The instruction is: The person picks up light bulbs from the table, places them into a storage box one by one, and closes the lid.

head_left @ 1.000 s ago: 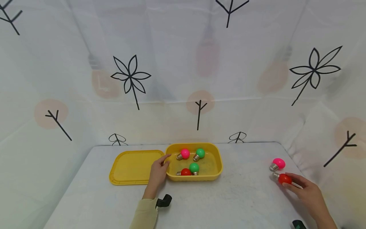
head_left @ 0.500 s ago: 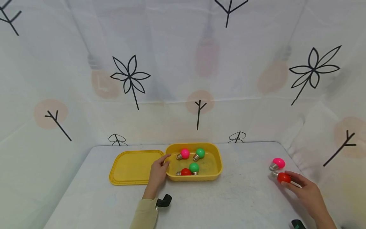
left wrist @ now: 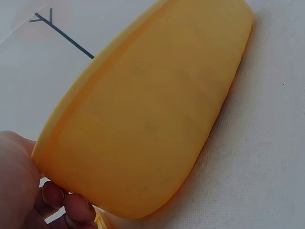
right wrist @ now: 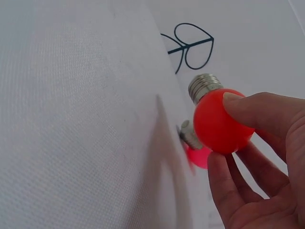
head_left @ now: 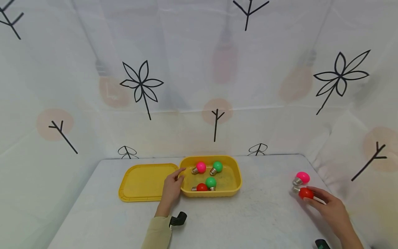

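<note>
At the right of the table my right hand (head_left: pixel 334 211) pinches a red light bulb (head_left: pixel 306 193) by its round globe. Its metal screw base points away from the fingers, and in the right wrist view the bulb (right wrist: pixel 221 119) appears raised above the table. A pink bulb (head_left: pixel 303 177) lies just beyond it. My left hand (head_left: pixel 172 186) grips the left end of a yellow plastic box (head_left: pixel 231 193); the left wrist view shows curled fingertips (left wrist: pixel 78 207) against its outer wall. Inside the box lie a pink bulb (head_left: pixel 201 167), a red bulb (head_left: pixel 201 187) and two green bulbs (head_left: pixel 217 166).
A flat yellow lid (head_left: pixel 143 183) lies left of the box, partly behind the left hand. The white table (head_left: pixel 264 221) meets a patterned cloth backdrop (head_left: pixel 186 131) at its back and sides.
My right hand has shifted slightly left with the red bulb, bringing it a little closer to the pink one. The left hand and the box look unmoved.
</note>
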{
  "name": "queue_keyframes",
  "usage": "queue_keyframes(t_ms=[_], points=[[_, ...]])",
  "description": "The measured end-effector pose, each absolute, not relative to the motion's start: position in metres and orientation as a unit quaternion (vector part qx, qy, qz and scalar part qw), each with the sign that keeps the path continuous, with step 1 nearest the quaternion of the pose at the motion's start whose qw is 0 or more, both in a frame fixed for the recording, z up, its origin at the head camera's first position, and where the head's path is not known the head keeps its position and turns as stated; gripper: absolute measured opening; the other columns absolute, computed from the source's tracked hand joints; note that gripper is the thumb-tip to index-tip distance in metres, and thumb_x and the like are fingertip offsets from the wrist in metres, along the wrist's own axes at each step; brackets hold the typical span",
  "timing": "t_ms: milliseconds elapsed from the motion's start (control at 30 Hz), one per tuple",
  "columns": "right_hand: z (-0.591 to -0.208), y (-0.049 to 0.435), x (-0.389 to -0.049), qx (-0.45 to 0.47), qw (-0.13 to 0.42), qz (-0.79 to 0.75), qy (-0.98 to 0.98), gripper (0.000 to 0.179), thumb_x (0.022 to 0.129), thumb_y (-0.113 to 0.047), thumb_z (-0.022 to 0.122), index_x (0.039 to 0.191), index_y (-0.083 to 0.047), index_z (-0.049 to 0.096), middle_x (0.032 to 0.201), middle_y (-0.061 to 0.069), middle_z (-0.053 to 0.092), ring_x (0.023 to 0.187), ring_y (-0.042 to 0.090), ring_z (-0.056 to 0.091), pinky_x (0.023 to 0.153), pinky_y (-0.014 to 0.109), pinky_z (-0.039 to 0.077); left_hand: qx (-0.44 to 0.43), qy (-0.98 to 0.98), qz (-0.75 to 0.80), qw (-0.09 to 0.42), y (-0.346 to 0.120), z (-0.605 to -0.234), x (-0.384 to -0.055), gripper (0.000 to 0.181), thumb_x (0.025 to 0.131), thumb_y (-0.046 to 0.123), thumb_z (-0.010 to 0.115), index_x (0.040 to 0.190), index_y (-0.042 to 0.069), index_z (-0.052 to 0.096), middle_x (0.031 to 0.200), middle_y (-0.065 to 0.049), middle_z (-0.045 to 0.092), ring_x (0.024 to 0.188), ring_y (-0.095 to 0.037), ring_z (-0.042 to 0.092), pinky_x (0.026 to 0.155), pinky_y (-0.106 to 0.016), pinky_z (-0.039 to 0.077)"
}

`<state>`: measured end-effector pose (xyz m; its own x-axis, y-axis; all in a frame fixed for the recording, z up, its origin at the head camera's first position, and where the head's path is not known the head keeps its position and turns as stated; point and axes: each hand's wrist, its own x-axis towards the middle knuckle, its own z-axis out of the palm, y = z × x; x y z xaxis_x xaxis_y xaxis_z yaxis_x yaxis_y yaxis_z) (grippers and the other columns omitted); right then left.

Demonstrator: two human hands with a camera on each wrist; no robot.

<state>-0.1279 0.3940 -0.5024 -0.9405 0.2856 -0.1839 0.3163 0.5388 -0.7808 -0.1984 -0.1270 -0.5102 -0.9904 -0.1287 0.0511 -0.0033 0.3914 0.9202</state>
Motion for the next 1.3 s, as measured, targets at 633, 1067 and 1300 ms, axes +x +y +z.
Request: queue_keyframes(t_ms=[633, 1067, 1300], points=[[-0.499, 0.383, -0.125, 0.149, 0.005, -0.453, 0.879, 0.065, 0.093, -0.023, 0.072, 0.144, 0.006, 0.043, 0.141, 0.034, 0.042, 0.125, 0.051, 0.04, 0.071, 0.03, 0.058, 0.047, -0.83, -0.553, 0.052, -0.126, -0.509, -0.198, 0.032, 0.1, 0.009, 0.058, 0.129, 0.016, 0.068, 0.124, -0.011, 0.059, 0.096, -0.022, 0.05, 0.076, -0.03, 0.042], [-0.492, 0.366, -0.126, 0.132, 0.0, -0.443, 0.887, 0.062, 0.091, -0.017, 0.074, 0.141, 0.006, 0.047, 0.139, 0.033, 0.046, 0.124, 0.048, 0.043, 0.078, 0.032, 0.056, 0.045, -0.831, -0.553, 0.052, -0.126, -0.509, -0.198, 0.032, 0.1, 0.009, 0.059, 0.129, 0.016, 0.068, 0.113, -0.008, 0.059, 0.091, -0.021, 0.049, 0.071, -0.029, 0.041], [-0.492, 0.362, -0.125, 0.103, 0.003, -0.447, 0.889, 0.061, 0.091, -0.021, 0.074, 0.141, 0.004, 0.048, 0.139, 0.031, 0.047, 0.123, 0.046, 0.044, 0.073, 0.018, 0.053, 0.042, -0.829, -0.555, 0.053, -0.127, -0.51, -0.198, 0.032, 0.1, 0.01, 0.058, 0.13, 0.015, 0.068, 0.109, -0.009, 0.058, 0.089, -0.021, 0.048, 0.069, -0.027, 0.04]])
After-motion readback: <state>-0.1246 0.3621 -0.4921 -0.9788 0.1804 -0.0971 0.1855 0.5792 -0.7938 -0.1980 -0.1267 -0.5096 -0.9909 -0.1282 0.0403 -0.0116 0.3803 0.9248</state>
